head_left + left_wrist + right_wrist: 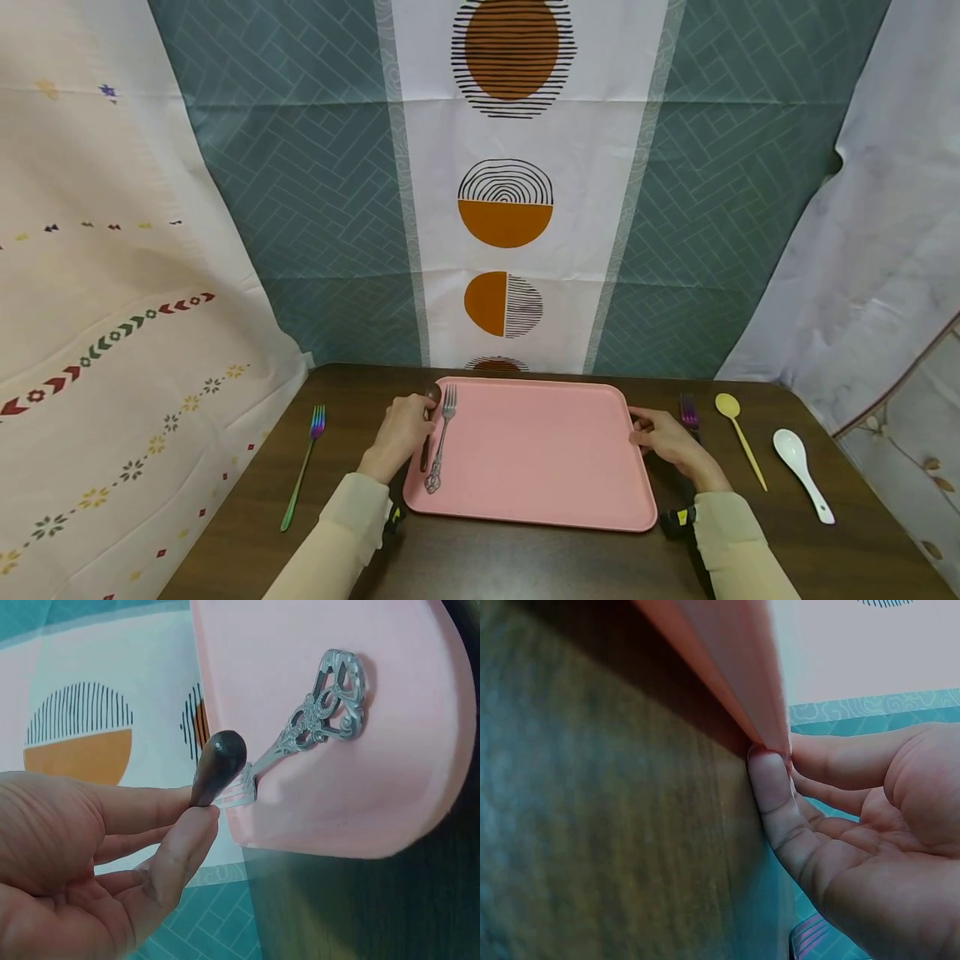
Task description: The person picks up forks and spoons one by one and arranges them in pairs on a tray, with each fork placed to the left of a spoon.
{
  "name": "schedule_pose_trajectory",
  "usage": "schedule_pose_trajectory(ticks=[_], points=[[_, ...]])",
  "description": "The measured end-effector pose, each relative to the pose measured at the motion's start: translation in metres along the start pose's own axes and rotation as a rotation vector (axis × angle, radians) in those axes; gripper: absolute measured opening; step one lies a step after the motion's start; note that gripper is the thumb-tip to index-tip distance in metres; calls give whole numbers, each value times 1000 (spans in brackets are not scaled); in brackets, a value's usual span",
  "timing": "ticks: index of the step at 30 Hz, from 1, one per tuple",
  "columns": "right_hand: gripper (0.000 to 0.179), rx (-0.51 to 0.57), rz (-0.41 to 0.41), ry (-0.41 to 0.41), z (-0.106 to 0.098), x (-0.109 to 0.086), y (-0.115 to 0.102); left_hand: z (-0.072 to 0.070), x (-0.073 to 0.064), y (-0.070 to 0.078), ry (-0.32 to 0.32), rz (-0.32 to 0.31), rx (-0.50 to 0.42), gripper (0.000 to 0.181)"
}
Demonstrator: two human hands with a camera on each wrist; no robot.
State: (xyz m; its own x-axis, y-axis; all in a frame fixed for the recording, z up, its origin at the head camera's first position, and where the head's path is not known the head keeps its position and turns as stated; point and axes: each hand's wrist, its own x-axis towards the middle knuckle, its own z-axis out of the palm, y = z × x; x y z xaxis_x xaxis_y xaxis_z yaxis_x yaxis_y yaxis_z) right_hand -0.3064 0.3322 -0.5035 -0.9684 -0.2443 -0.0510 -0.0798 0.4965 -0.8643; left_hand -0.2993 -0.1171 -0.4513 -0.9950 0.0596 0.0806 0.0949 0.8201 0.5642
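Observation:
A pink tray (536,454) lies on the dark table. Over its left edge my left hand (401,433) pinches a dark brown wooden spoon (433,392) between thumb and fingers. The left wrist view shows the rounded end of the spoon's handle (222,757) pointing at the camera. Just right of it, a silver fork (442,442) with an ornate openwork handle (330,705) rests on the tray, tines toward the far side. At the tray's right side, my right hand (671,442) grips the rim (761,697) between thumb and fingers.
Left of the tray lies a rainbow-coloured fork (303,471). Beyond my right hand are a purple fork (688,410), partly hidden by the hand, a yellow spoon (738,429) and a white soup spoon (801,471). Patterned cloth (322,183) hangs behind the table (517,558).

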Motion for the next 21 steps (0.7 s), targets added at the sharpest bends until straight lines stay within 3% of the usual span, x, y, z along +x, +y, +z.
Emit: schedule_pose_trajectory(ticks=[10, 21], points=[[60, -28, 2, 7, 1, 2, 2, 7, 3, 6, -7, 37, 32, 29], [60, -16, -8, -2, 0, 0, 1, 14, 0, 9, -38, 48, -21, 31]])
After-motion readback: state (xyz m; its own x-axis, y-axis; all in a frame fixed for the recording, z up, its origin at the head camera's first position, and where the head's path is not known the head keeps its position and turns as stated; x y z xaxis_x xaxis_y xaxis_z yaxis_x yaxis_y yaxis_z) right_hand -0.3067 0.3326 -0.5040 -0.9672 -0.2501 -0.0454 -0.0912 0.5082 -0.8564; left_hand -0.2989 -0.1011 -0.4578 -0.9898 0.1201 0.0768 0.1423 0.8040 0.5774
